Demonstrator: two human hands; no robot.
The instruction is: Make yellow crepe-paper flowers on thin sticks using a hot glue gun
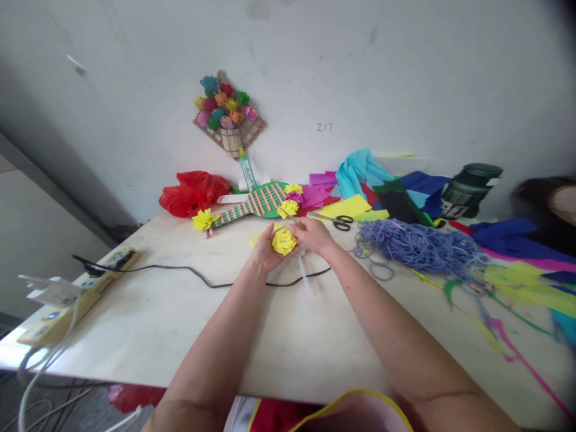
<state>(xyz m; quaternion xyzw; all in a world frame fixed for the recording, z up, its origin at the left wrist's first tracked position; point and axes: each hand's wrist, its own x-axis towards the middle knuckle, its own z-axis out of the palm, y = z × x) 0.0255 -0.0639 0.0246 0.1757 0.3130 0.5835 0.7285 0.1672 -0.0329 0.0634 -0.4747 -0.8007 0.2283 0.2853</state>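
Note:
My left hand [264, 252] is closed around a yellow paper flower [284, 241]. At the flower's right side, my right hand [315, 235] pinches a thin brown stick [291, 216] that points up and to the left. A blurred translucent rod [304, 273] extends below my right hand; what it joins is hidden. Just beyond both hands lies a guitar-shaped craft piece [256, 203], green with pinkish strips, with a yellow flower [204, 219] at its narrow end and more flowers at its wide end.
Black-handled scissors [342, 222] and a purple-blue cord bundle [418, 246] lie to the right. A black cable [189, 271] crosses the table from a power strip [81, 294]. A dark green jar [470, 189] stands near the wall, and red plastic [193, 193] lies back left.

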